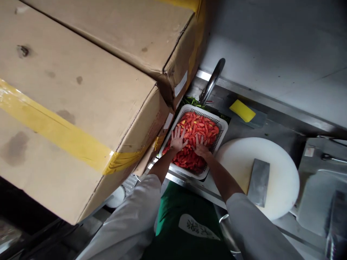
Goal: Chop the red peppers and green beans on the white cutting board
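A white perforated basket [222,127] full of red chili peppers [199,127] sits in a metal sink below me. My left hand [177,138] lies flat on the peppers at the basket's left side, fingers spread. My right hand [201,147] rests on the peppers just beside it, fingers stretched forward and partly sunk into the pile. Neither hand grips anything that I can make out.
Two large taped cardboard boxes [81,94] loom at the left, close over the sink. A tap [213,81] curves above the basket. To the right lie a round white cutting board [279,169] with a cleaver [258,182], a yellow sponge [242,110] and a metal machine [322,180].
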The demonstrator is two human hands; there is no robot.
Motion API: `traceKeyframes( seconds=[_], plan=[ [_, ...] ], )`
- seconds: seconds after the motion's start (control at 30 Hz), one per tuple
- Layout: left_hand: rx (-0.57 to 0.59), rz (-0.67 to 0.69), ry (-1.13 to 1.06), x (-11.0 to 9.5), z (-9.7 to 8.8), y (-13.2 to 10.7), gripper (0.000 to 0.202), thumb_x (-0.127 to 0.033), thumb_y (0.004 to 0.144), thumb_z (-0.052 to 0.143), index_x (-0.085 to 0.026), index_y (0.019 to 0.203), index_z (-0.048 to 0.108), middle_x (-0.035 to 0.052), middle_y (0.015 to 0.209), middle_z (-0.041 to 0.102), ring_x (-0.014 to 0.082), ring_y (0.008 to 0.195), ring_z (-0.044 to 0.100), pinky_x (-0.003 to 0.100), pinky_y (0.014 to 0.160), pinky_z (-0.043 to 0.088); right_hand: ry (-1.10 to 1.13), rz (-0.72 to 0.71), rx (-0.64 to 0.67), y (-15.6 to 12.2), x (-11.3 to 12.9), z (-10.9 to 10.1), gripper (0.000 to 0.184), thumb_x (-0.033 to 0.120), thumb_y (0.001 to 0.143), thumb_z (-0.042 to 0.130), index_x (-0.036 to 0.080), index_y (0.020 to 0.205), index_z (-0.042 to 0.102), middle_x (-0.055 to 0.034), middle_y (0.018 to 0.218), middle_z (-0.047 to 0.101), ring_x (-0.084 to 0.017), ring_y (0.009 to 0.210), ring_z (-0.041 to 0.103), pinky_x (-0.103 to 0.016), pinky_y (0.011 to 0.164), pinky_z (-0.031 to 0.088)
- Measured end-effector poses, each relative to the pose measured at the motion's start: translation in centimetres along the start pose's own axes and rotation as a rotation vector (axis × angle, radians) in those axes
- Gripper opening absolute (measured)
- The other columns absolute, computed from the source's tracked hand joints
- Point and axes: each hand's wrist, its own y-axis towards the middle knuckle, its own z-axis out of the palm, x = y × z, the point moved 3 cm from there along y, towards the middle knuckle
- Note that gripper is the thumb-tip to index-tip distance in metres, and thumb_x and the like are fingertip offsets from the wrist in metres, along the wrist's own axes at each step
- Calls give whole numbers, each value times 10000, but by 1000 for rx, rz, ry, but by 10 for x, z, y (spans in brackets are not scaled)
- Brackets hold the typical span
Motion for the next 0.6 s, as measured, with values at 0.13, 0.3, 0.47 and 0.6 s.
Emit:
traceKeyframes(
  seconds=[0.13,0.3,0.47,0.6],
  plan=[
    [21,9,-30,-2,5,1,627,-486,952,488,-318,1545,370,73,1682,123,341,1551,61,623,1222,82,-7,81,16,10,-12,-6,866,589,990,390,206,1620,-64,-228,1651,76,-416,1420,366,-564,1119,349],
    [79,-117,-70,-14,8,23,562,-503,983,434,-390,1530,370,95,1651,206,397,1514,118,740,1090,264,71,164,-72,12,-18,-26,776,502,1021,347,247,1617,-79,-223,1623,221,-352,1311,518,-502,1029,467],
    [73,-211,-156,-24,-12,12,543,-456,1009,358,-335,1539,376,125,1610,274,391,1469,242,695,1090,327,162,218,-178,-37,7,-13,824,613,989,350,231,1628,-1,-217,1612,248,-431,1420,341,-562,1076,408],
    [108,-93,11,-21,-19,-40,699,-606,942,445,-360,1574,278,73,1668,155,435,1522,18,727,1130,220,47,130,-274,-72,32,11,910,738,919,404,300,1625,33,-157,1673,-11,-531,1469,78,-728,1076,269]
  ],
)
